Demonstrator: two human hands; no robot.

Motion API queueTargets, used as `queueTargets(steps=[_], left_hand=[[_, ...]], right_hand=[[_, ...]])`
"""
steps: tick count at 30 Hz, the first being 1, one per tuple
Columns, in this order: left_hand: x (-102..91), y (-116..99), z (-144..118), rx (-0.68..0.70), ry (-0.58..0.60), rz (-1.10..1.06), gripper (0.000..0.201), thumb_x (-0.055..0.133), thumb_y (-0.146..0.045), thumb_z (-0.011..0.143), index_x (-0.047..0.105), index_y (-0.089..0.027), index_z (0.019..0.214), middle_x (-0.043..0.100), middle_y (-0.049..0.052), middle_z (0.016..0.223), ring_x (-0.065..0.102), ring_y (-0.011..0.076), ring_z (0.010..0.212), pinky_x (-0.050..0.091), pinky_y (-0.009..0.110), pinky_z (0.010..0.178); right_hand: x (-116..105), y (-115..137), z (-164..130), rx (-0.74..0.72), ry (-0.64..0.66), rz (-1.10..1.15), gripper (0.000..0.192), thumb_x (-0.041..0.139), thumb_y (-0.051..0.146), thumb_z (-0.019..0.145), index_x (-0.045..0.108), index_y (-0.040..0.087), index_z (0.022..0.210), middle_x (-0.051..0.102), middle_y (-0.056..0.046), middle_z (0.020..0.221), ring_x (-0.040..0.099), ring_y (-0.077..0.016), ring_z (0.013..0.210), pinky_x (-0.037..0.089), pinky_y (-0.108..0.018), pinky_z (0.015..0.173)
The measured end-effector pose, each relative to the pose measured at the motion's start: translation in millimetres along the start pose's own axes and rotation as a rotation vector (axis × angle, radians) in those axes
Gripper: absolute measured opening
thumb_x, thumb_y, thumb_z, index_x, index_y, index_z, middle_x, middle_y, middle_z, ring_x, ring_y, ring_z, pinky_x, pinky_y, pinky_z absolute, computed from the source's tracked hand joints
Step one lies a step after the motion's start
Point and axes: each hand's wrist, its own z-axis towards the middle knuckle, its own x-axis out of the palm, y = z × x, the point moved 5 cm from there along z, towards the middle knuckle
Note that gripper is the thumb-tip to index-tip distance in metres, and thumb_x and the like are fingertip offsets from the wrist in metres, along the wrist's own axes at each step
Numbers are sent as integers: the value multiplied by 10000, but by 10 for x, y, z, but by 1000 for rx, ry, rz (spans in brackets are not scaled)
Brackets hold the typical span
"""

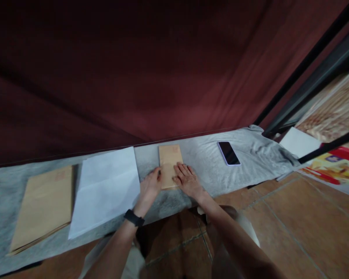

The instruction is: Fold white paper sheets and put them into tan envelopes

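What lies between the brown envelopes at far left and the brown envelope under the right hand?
In the head view: white sheets, then grey cloth, with the left hand over it at the edge of the brown envelope.

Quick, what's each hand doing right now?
Left hand: fingers curled at the left edge of the brown rectangular paper envelope; can't tell if it grips.
Right hand: open, laid palm-down on that envelope.
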Motion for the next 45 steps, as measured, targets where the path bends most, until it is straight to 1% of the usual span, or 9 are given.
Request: queueTargets(steps=[3, 5, 10, 13, 17, 24, 32, 39, 45], left_hand=[[-8, -202, 102, 259, -188, 26, 423, 370, -270, 1023, 598, -158, 1361, 646, 150, 1357, 613, 269, 1247, 481, 422, 1079], [57, -294, 242, 415, -237, 39, 461, 339, -285, 1037, 551, -152, 1424, 552, 134, 1495, 475, 254, 1416, 386, 428, 1190], [232, -325, 920, 581, -79, 196, 527, 297, -373, 1056, 478, -161, 1504, 456, 103, 1594, 327, 227, 1521, 257, 434, 1265], [283, -307, 1327, 582, 36, 296, 580, 264, -443, 1058, 424, -175, 1548, 421, 85, 1621, 302, 221, 1534, 226, 424, 1269], [416, -325, 1558, 609, 123, 358, 597, 206, -441, 1061, 361, -202, 1586, 376, 56, 1648, 275, 201, 1547, 190, 415, 1275], [550, -344, 1366, 692, 107, 328, 594, 189, -417, 1066, 310, -195, 1604, 347, 57, 1662, 255, 166, 1552, 177, 395, 1282], [587, -354, 964, 699, 121, 246, 572, 234, -357, 1058, 340, -162, 1586, 368, 99, 1648, 275, 165, 1545, 213, 403, 1274], [596, -351, 506, 653, 164, 252, 566, 283, -350, 1050, 349, -177, 1584, 377, 88, 1645, 302, 154, 1533, 218, 365, 1270], [554, -339, 123, 598, 251, 188, 571, 229, -410, 1076, 318, -193, 1597, 344, 81, 1659, 273, 158, 1546, 221, 404, 1275]], right_hand=[[9, 2, -4, -21, -16, -24, 557, 424, 416, 1065, 396, 185, 1571, 381, -109, 1631, 374, -263, 1506, 268, -476, 1242], [13, 2, 1, -33, -28, -31, 556, 418, 424, 1067, 405, 181, 1566, 378, -111, 1633, 380, -268, 1502, 272, -479, 1239], [26, -9, 15, -29, -55, -9, 550, 443, 436, 1057, 444, 179, 1543, 397, -121, 1624, 411, -272, 1482, 284, -476, 1233], [20, -17, 25, -29, -54, 17, 544, 457, 430, 1051, 454, 179, 1533, 416, -124, 1615, 419, -274, 1476, 284, -475, 1232], [15, -20, 34, -42, -27, 44, 544, 461, 433, 1048, 461, 172, 1526, 431, -127, 1607, 418, -280, 1471, 289, -478, 1228], [-28, -30, 75, -25, -23, 104, 486, 546, 360, 1009, 523, 176, 1459, 492, -138, 1562, 436, -270, 1446, 313, -484, 1215], [-214, -167, 190, -53, 49, 237, 403, 502, 165, 975, 637, 221, 1350, 618, -77, 1433, 567, -180, 1309, 398, -353, 1164], [-305, -255, 161, -86, 80, 335, 248, 505, 166, 1008, 740, 210, 1074, 718, -62, 1219, 653, -162, 1153, 483, -287, 1041], [-307, -361, 130, -64, 123, 346, 316, 481, 106, 990, 731, 210, 1153, 726, -56, 1249, 672, -153, 1148, 492, -273, 1032]])
